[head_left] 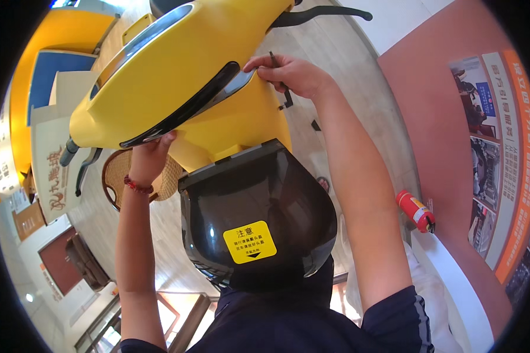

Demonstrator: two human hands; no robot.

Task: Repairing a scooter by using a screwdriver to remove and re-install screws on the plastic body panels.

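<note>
A yellow scooter front (141, 70) fills the upper middle, with a long black-and-silver trim strip (194, 100) along its lower part. My left hand (150, 156) is closed at the strip's lower left end, its thumb against the underside. My right hand (291, 76) is at the strip's upper right end, fingers curled, with a slim dark tool (285, 94) in it; its fingertips touch the silver edge. Below sits a glossy dark box (253, 194) with a yellow label (251, 241). A black lever (330, 13) juts at the top, another (85, 170) at the left.
A woven wicker chair (118, 182) stands behind my left wrist. A red fire extinguisher (413, 209) lies in view at the right, beside a white ledge (453, 276) and a pink wall (418, 117) with a poster board. Counters and yellow panels (59, 32) line the left.
</note>
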